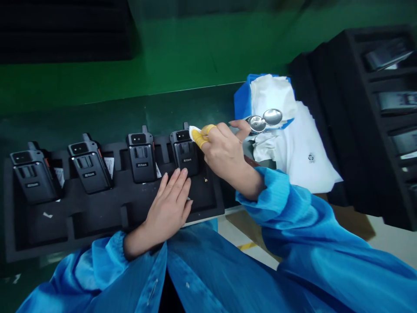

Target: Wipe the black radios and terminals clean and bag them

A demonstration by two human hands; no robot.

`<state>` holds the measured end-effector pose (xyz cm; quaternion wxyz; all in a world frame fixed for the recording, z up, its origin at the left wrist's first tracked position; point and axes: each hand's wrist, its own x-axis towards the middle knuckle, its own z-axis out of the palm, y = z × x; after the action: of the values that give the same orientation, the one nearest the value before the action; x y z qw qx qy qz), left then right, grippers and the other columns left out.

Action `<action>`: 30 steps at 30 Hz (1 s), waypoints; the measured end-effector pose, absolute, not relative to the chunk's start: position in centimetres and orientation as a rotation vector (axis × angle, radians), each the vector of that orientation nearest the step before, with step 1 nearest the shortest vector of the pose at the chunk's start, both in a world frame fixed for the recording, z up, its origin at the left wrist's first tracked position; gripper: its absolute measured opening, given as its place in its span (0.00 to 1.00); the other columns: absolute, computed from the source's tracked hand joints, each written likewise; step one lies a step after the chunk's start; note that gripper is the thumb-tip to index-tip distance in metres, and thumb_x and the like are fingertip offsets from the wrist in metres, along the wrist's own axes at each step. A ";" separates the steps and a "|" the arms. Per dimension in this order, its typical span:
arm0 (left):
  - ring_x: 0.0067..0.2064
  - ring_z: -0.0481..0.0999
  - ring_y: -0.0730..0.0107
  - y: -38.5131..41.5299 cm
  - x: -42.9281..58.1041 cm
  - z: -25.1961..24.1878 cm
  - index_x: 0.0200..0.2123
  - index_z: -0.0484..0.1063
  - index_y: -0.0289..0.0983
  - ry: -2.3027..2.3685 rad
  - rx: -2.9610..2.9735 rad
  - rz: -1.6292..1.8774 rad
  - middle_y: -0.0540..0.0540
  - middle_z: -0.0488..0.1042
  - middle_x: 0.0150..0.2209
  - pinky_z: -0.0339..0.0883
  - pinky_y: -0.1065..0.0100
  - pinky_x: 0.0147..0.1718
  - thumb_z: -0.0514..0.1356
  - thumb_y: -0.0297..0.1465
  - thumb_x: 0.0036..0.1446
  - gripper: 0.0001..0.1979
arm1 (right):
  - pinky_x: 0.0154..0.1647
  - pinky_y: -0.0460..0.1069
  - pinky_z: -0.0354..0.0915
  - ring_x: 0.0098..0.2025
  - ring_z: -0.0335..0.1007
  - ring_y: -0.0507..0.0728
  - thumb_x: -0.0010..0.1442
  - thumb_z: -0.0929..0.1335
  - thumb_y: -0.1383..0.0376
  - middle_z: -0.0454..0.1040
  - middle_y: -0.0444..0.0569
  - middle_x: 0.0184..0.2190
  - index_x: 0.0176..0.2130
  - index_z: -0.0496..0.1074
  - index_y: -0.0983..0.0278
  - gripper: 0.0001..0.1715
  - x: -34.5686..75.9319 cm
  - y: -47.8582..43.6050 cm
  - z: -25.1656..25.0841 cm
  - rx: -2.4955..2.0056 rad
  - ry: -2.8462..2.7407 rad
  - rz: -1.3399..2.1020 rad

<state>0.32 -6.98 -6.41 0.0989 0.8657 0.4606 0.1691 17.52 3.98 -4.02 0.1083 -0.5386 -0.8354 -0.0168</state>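
Several black handheld radios marked "Riton" lie in a row in a black foam tray (110, 217). My left hand (170, 204) rests palm down, fingers stretched, its fingertips at the lower edge of the rightmost radio (185, 152). Yellow covers sit on fingertips of my right hand (224, 152), which pinches a small white cloth (194, 131) beside the top of that same radio. Left of it lie a second radio (142, 158), a third (89, 167) and one at the far left (35, 178).
Right of my right hand is a blue bin (243, 102) with white cloths (273, 95). A round metal container (257, 124) with its lid raised stands before it. A white plastic bag (308, 161) lies nearby. Stacked black foam trays (361, 113) are at the right.
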 end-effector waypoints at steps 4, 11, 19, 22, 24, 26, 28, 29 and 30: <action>0.63 0.64 0.49 -6.8 0.4 -6.2 0.54 0.66 0.25 1.359 2.604 0.507 0.30 0.66 0.60 0.60 0.48 0.59 0.52 0.28 0.62 0.19 | 0.54 0.61 0.43 0.42 0.59 0.56 0.65 0.56 0.70 0.68 0.46 0.33 0.29 0.71 0.60 0.21 16.8 3.6 -3.8 -1.618 -2.393 -0.052; 0.63 0.64 0.48 -6.9 0.3 -6.3 0.54 0.66 0.25 1.366 2.621 0.483 0.29 0.66 0.60 0.60 0.48 0.59 0.53 0.29 0.62 0.19 | 0.54 0.61 0.44 0.44 0.60 0.56 0.67 0.55 0.68 0.69 0.47 0.36 0.32 0.72 0.61 0.21 14.5 4.6 -4.1 -1.521 -2.486 0.020; 0.64 0.61 0.50 -7.0 0.2 -6.3 0.54 0.66 0.26 1.339 2.573 0.520 0.29 0.64 0.61 0.57 0.47 0.61 0.53 0.27 0.62 0.19 | 0.51 0.61 0.45 0.40 0.60 0.57 0.66 0.54 0.69 0.66 0.47 0.31 0.33 0.73 0.60 0.22 18.1 2.1 -4.3 -1.690 -2.274 -0.130; 0.64 0.62 0.51 -7.1 0.0 -6.5 0.54 0.67 0.27 1.300 2.575 0.567 0.31 0.65 0.60 0.54 0.47 0.62 0.53 0.26 0.62 0.18 | 0.49 0.59 0.45 0.39 0.60 0.55 0.66 0.56 0.68 0.69 0.47 0.32 0.28 0.72 0.61 0.22 17.6 -0.1 -4.8 -1.643 -2.329 -0.236; 0.64 0.63 0.52 -7.1 0.0 -6.6 0.54 0.67 0.28 1.306 2.558 0.565 0.32 0.66 0.60 0.53 0.46 0.63 0.52 0.27 0.62 0.18 | 0.49 0.58 0.43 0.40 0.59 0.55 0.66 0.57 0.68 0.70 0.46 0.34 0.29 0.73 0.60 0.20 16.8 -1.2 -5.2 -1.569 -2.407 -0.248; 0.64 0.62 0.52 -7.1 0.1 -6.6 0.55 0.67 0.28 1.322 2.547 0.553 0.32 0.66 0.60 0.52 0.46 0.63 0.52 0.27 0.62 0.19 | 0.49 0.58 0.42 0.40 0.59 0.54 0.65 0.59 0.68 0.71 0.45 0.35 0.29 0.74 0.59 0.20 16.0 -1.7 -5.6 -1.504 -2.466 -0.199; 0.64 0.63 0.51 -7.1 0.1 -6.6 0.54 0.67 0.27 1.328 2.553 0.547 0.32 0.67 0.59 0.53 0.47 0.63 0.52 0.28 0.62 0.19 | 0.49 0.57 0.40 0.40 0.59 0.54 0.66 0.58 0.69 0.71 0.45 0.35 0.28 0.74 0.59 0.21 15.8 -1.8 -5.9 -1.478 -2.484 -0.136; 0.63 0.63 0.51 -7.1 0.1 -6.6 0.54 0.68 0.26 1.330 2.556 0.547 0.32 0.67 0.59 0.53 0.47 0.63 0.52 0.28 0.62 0.19 | 0.49 0.57 0.40 0.40 0.59 0.54 0.66 0.58 0.69 0.71 0.45 0.35 0.28 0.74 0.59 0.21 15.9 -1.8 -6.0 -1.485 -2.481 -0.117; 0.63 0.63 0.51 -7.1 0.1 -6.7 0.53 0.68 0.26 1.332 2.556 0.548 0.31 0.67 0.59 0.53 0.47 0.63 0.52 0.28 0.62 0.18 | 0.49 0.57 0.40 0.40 0.59 0.54 0.66 0.57 0.70 0.71 0.45 0.35 0.28 0.74 0.60 0.22 16.2 -1.7 -6.1 -1.505 -2.473 -0.108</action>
<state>0.07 -7.14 -6.65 0.1037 0.8666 0.4514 0.1857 16.19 -1.71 -6.05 0.1218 -0.5156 -0.8473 -0.0370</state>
